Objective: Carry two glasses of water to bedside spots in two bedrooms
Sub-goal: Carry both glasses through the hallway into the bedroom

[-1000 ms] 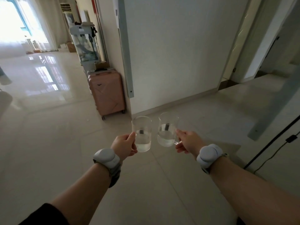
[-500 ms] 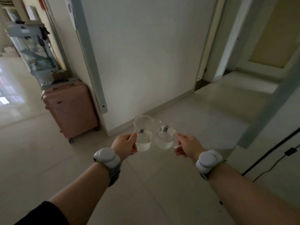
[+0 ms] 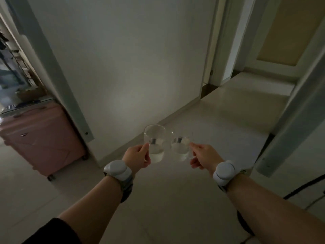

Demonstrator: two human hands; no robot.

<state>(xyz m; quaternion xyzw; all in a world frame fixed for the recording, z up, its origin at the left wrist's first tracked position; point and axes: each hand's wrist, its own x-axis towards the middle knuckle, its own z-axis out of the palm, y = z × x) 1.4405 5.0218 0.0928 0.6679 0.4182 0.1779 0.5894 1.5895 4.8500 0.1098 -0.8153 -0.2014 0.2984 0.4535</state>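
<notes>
I hold two clear glasses of water side by side, upright, out in front of me over the tiled floor. My left hand (image 3: pixel 137 156) grips the left glass (image 3: pixel 155 143), which is roughly one third full. My right hand (image 3: pixel 204 157) grips the right glass (image 3: pixel 180 147), held a little lower, its rim faint against the floor. The two glasses nearly touch. Both wrists wear white bands.
A white wall (image 3: pixel 131 59) stands straight ahead with a grey door frame (image 3: pixel 58 74) on its left. A pink suitcase (image 3: pixel 40 136) sits on the floor at left. A hallway (image 3: pixel 242 99) opens to the right toward doorways. A black cable (image 3: pixel 302 187) lies on the floor at right.
The view has swung right and moved forward: the bright living room has left the frame, the suitcase slid left, the wall and right hallway are closer. Both hands still hold their glasses level.
</notes>
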